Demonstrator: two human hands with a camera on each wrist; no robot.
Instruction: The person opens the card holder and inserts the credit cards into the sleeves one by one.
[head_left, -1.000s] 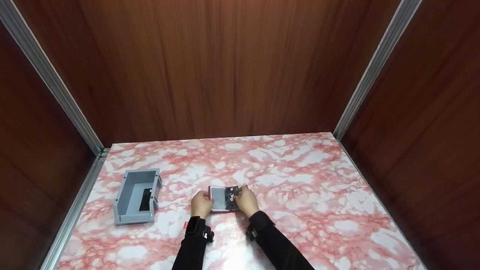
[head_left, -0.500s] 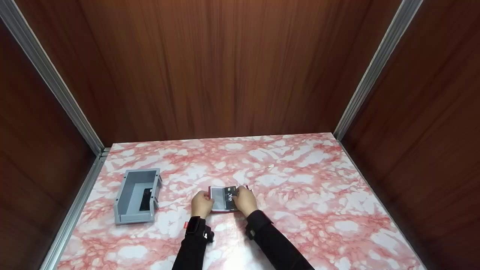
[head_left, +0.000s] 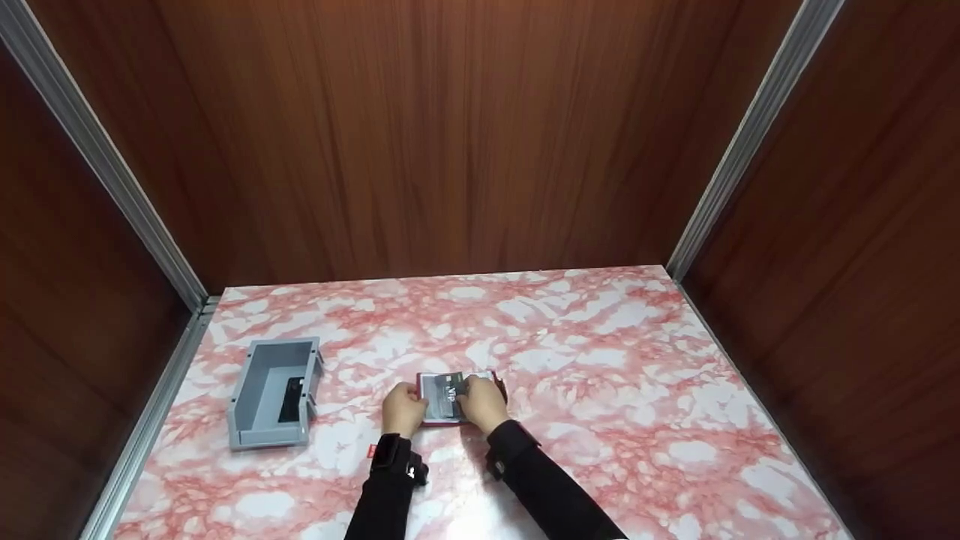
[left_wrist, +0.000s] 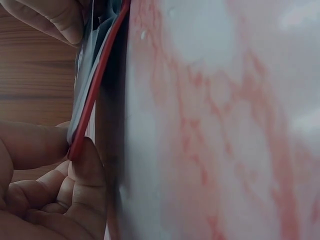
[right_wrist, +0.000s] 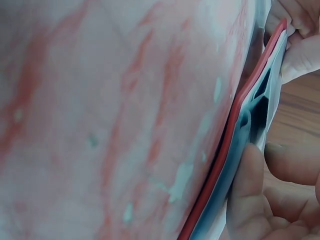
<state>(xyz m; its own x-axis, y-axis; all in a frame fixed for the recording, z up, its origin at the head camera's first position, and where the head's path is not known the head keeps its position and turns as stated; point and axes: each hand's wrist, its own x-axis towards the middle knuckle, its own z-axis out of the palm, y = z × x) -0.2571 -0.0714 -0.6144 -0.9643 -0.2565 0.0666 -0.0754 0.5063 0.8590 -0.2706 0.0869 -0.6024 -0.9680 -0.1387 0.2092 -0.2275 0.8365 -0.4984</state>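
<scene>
A red-edged card holder (head_left: 430, 384) with clear plastic sleeves lies opened out, its left part raised off the table. My left hand (head_left: 403, 409) pinches its left edge between thumb and finger; the red rim (left_wrist: 89, 107) shows there in the left wrist view. A black card (head_left: 454, 384) marked "Vip" lies across the holder's middle, its left portion dulled as if beneath the clear sleeve. My right hand (head_left: 484, 405) pinches the card's right side, over the holder's right half. In the right wrist view my right thumb and finger (right_wrist: 250, 172) meet at the sleeve opening.
A grey open bin (head_left: 268, 437) stands on the left of the table, with a black flat item (head_left: 291, 399) inside. A small red tag (head_left: 372, 450) lies beside the left wrist. Brown wood-grain panels (head_left: 420, 150) enclose the marbled red-and-white table (head_left: 600, 360).
My right hand has moved left, carrying the black card further across the holder's left side. More of the holder's right half now shows. My left hand has stayed in place.
</scene>
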